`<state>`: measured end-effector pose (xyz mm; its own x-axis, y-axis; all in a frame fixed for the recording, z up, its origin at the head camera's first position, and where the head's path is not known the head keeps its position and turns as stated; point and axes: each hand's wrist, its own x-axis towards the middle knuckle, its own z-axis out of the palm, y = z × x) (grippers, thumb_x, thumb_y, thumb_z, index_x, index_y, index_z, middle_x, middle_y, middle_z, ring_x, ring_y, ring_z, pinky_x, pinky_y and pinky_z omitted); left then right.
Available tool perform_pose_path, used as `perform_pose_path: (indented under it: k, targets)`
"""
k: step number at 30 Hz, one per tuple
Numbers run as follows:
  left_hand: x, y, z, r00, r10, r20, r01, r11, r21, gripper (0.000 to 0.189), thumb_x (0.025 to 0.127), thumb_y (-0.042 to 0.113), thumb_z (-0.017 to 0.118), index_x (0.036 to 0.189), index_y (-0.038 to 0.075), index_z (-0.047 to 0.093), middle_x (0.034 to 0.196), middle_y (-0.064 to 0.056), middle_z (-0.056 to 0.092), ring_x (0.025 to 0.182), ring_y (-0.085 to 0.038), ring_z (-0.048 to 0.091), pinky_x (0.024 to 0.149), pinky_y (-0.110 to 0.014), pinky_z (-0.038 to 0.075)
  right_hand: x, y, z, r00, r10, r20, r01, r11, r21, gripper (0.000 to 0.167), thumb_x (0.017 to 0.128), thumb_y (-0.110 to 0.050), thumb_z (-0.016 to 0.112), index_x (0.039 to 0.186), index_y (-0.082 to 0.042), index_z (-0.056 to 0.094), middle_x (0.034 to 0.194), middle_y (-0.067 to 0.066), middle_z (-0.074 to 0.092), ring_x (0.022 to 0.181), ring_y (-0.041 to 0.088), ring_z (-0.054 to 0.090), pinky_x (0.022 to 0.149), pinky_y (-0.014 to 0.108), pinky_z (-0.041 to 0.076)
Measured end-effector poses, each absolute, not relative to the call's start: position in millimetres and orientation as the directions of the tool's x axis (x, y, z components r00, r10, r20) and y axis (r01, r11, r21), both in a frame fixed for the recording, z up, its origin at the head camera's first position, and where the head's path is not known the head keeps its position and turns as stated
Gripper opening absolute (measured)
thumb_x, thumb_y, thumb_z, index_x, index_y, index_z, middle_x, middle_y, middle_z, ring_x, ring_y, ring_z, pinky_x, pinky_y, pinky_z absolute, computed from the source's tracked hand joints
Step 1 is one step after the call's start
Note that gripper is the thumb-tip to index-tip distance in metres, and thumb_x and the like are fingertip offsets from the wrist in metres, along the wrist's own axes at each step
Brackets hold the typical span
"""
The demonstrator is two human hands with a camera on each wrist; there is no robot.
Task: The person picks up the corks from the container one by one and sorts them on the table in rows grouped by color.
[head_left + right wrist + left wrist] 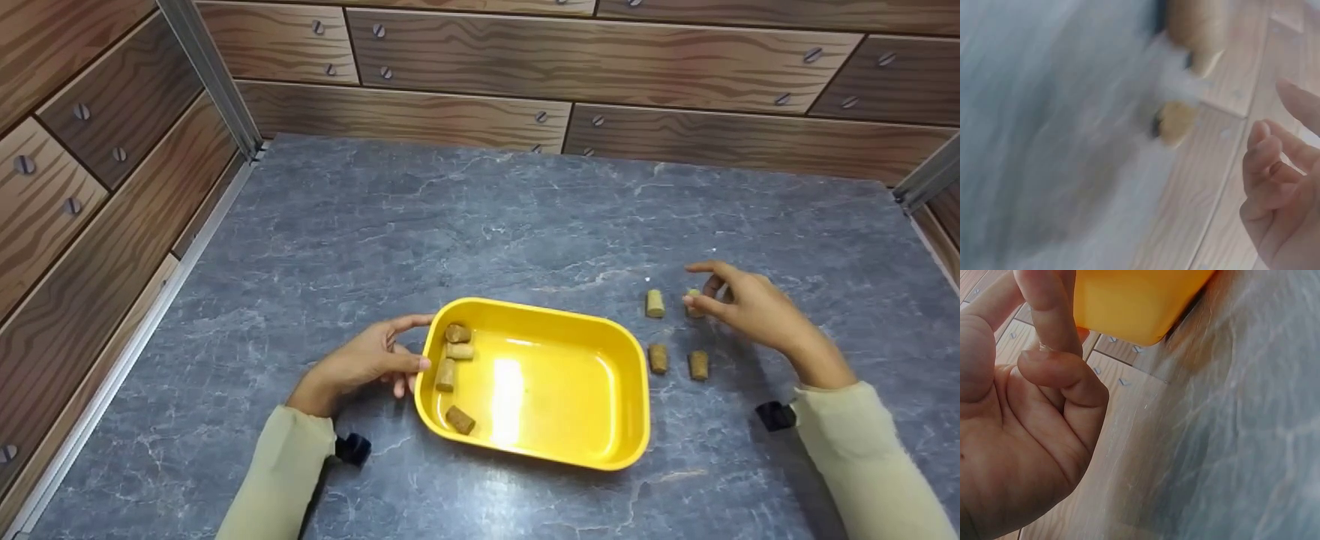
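A yellow plastic tray [534, 311] rests on the table, with several brown and tan corks along its left side, among them a tilted cork [460, 420]. My left hand [367, 356] holds its left rim, thumb at the edge and index finger along the outer wall. My right hand [750, 304] hovers over a pale cork [696, 313], thumb and index finger spread apart; the thumb partly covers that cork. To its left stands another pale cork [655, 304]. Two darker corks, a near one [658, 359] and its neighbour [698, 365], stand closer to me. Blurred in the right wrist view is a cork [1177, 124].
The grey marbled table [450, 217] is bounded by wood-patterned walls [600, 60] at the back and sides. A metal rail [142, 337] runs along its left edge. Both wrists wear small black cameras, one by the left sleeve [274, 465].
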<state>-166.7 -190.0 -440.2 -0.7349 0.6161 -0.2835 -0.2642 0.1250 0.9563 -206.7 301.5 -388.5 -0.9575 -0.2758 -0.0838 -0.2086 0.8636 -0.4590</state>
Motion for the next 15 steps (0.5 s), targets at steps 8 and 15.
perform_pose_path:
  k: [8, 15]
  targets:
    - [-167, -189, -440, -0.735, 0.614, -0.287, -0.255, 0.142, 0.957, 0.075, 0.09, 0.01, 0.067, 0.152, 0.004, 0.024, 0.061, 0.002, 0.068, 0.045, -0.007, 0.058, 0.044, -0.018, 0.045, -185, 264, -370, -0.918, -0.384, 0.101, -0.364, 0.712, -0.601, 0.04, 0.091, -0.024, 0.067, 0.128, -0.01, 0.058, 0.085, 0.002, 0.059, 0.064, 0.008, 0.051, 0.053, 0.02, 0.043]
    - [-167, -190, -440, -0.733, 0.617, -0.288, -0.265, 0.131, 0.955, 0.078, 0.089, 0.011, 0.069, 0.152, 0.003, 0.023, 0.061, 0.002, 0.068, 0.045, -0.007, 0.058, 0.045, -0.019, 0.046, -176, 231, -349, -0.841, -0.529, 0.117, -0.475, 0.616, -0.629, 0.04, 0.09, -0.018, 0.069, 0.127, -0.01, 0.058, 0.085, -0.003, 0.059, 0.062, 0.009, 0.049, 0.053, 0.02, 0.044]
